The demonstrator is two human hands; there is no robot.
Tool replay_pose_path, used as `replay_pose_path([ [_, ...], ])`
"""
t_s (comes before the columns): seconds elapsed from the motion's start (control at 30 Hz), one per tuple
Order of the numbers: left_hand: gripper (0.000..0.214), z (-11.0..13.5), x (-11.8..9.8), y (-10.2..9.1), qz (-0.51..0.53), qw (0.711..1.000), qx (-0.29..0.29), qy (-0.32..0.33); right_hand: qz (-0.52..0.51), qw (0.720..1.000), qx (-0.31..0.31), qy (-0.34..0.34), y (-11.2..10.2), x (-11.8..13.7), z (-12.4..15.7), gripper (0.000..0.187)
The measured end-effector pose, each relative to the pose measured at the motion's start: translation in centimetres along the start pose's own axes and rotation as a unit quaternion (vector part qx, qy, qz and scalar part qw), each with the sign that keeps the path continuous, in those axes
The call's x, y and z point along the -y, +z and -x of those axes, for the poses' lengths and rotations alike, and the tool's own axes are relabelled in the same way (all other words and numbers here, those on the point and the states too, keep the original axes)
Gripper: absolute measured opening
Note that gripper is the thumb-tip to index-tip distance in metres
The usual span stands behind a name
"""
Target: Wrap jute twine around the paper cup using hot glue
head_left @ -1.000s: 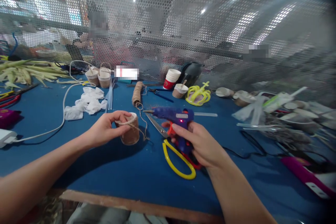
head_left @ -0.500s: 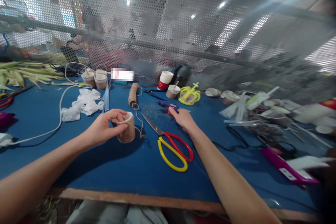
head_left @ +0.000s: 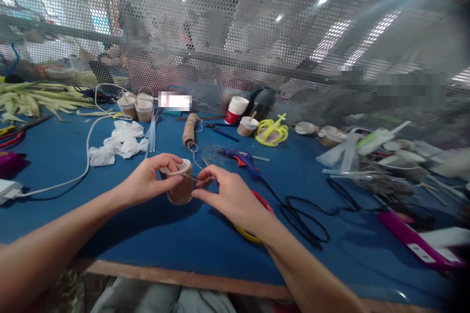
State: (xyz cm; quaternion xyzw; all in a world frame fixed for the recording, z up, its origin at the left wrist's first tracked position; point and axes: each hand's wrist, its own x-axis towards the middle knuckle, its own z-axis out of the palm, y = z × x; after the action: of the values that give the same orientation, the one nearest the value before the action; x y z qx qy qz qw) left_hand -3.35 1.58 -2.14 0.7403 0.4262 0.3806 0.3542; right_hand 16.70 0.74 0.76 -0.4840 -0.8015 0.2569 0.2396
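Observation:
My left hand (head_left: 157, 178) is closed on the rim of a brown-wrapped paper cup (head_left: 181, 190), held a little above the blue table. Along the cup's upper edge runs a piece of twine (head_left: 186, 176), and my right hand (head_left: 222, 193) pinches it beside the cup's right side. From there the twine seems to lead back toward a spool of jute twine (head_left: 189, 129). Red-and-yellow scissors (head_left: 246, 234) lie mostly hidden under my right hand. A blue glue gun (head_left: 242, 159) rests on the table beyond that hand, its black cord trailing right.
White crumpled tissues (head_left: 121, 142) and clear glue sticks (head_left: 152, 134) lie left. Wrapped cups (head_left: 144, 107), red-and-white paper cups (head_left: 236, 110) and a yellow crown (head_left: 271, 131) stand at the back. A purple power strip (head_left: 418, 244) and a loose black cord (head_left: 304, 222) lie right.
My right hand has let go of the glue gun, leaving it on the table, and has come left to the twine at the cup. My left hand still holds the cup.

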Motion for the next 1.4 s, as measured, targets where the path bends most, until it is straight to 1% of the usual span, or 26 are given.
replay_pose_path([
  [0.07,0.017,0.0,0.1,0.0,0.001,1.000,0.001,0.001,-0.024,1.000,-0.018,-0.011,0.4,0.0,0.3,0.004],
  [0.17,0.017,0.0,0.1,0.2,-0.005,1.000,0.011,0.005,-0.056,0.997,-0.038,-0.029,0.3,-0.4,0.4,0.011],
  [0.27,0.016,0.1,0.1,0.3,-0.002,1.000,0.025,0.009,-0.040,0.996,-0.063,-0.045,0.0,-0.6,0.3,0.012],
  [0.37,0.015,0.3,0.0,0.3,0.021,0.999,0.033,0.013,-0.036,0.996,-0.067,-0.050,-0.1,-0.6,0.2,0.014],
  [0.57,0.015,0.5,-0.1,0.3,0.075,0.995,0.064,0.017,-0.052,0.996,-0.064,-0.044,-0.1,-0.4,0.3,0.013],
  [0.77,0.017,0.5,-0.3,0.2,0.126,0.988,0.090,0.004,-0.063,0.996,-0.054,-0.027,-0.1,-0.3,0.4,0.012],
  [0.97,0.018,0.5,-0.7,-0.1,0.189,0.974,0.122,-0.021,-0.094,0.994,-0.044,-0.018,-0.1,-0.5,0.6,0.013],
  [1.23,0.026,0.6,-0.8,-0.2,0.271,0.951,0.139,-0.052,-0.187,0.982,-0.026,0.004,-0.1,-0.6,0.8,0.014],
  [1.33,0.027,0.6,-1.0,-0.3,0.293,0.943,0.149,-0.062,-0.233,0.972,-0.015,0.022,-0.3,-0.4,0.8,0.013],
  [1.4,0.026,0.7,-1.0,-0.4,0.306,0.937,0.155,-0.066,-0.265,0.964,0.005,0.028,-0.4,-0.3,0.8,0.011],
])
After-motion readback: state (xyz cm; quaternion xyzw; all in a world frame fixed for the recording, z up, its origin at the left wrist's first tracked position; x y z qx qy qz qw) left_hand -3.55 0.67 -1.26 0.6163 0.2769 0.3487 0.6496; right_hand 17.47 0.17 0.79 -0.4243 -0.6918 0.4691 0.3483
